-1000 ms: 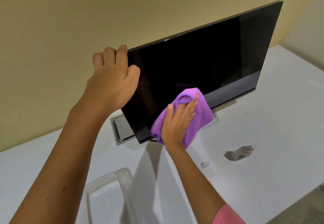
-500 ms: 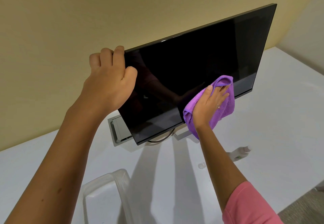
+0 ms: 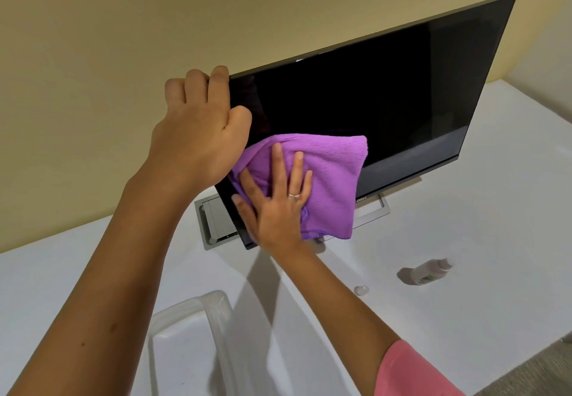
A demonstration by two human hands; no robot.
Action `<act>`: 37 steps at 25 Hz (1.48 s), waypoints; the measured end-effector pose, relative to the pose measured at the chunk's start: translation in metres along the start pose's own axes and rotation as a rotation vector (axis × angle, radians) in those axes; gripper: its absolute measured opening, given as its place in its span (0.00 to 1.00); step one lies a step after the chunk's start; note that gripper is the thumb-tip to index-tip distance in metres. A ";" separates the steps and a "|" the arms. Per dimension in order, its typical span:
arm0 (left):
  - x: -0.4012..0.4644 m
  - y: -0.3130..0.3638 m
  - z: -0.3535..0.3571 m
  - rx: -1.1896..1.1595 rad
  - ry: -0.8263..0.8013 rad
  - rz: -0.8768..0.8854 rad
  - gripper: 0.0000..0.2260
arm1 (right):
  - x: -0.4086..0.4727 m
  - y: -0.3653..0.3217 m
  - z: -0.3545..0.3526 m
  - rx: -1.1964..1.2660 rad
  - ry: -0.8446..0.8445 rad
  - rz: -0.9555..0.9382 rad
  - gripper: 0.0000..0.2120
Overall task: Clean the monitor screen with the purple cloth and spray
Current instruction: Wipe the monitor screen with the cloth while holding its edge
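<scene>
Left hand [image 3: 198,135] grips monitor [image 3: 387,95] corner; right hand [image 3: 278,200] flat (fingers spread) on purple cloth [image 3: 331,175].

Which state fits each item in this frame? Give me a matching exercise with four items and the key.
Items:
1. left hand
2. right hand
3. small white spray bottle
4. folded purple microfibre cloth

States:
A. lies on its side on the white table
B. pressed flat against the lower left of the black monitor screen
C. grips the monitor's upper left corner
D. fingers spread, pressing on the cloth

Pairs: 1-C, 2-D, 3-A, 4-B
</scene>
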State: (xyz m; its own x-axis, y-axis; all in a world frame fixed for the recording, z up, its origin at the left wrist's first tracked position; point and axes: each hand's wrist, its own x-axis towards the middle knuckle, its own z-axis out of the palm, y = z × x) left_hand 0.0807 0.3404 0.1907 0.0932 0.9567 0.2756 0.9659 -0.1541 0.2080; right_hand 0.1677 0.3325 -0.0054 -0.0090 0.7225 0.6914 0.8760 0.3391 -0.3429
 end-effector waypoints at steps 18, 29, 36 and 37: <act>-0.002 0.003 0.000 -0.069 0.029 -0.026 0.24 | -0.101 -0.007 0.006 -0.018 -0.254 0.079 0.21; -0.003 0.004 -0.005 -0.151 -0.033 -0.050 0.23 | -0.002 0.038 -0.028 0.001 -0.069 0.573 0.26; -0.003 0.007 -0.004 -0.147 -0.042 -0.084 0.26 | 0.036 0.107 -0.070 0.612 0.127 0.919 0.29; -0.003 0.007 -0.004 -0.149 -0.041 -0.096 0.25 | 0.032 0.107 -0.072 0.688 0.133 0.955 0.29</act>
State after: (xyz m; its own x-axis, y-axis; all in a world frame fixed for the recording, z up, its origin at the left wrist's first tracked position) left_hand 0.0865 0.3353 0.1949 0.0147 0.9776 0.2099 0.9247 -0.0931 0.3692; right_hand 0.2961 0.3492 0.0258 0.5938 0.8044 0.0164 0.0565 -0.0214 -0.9982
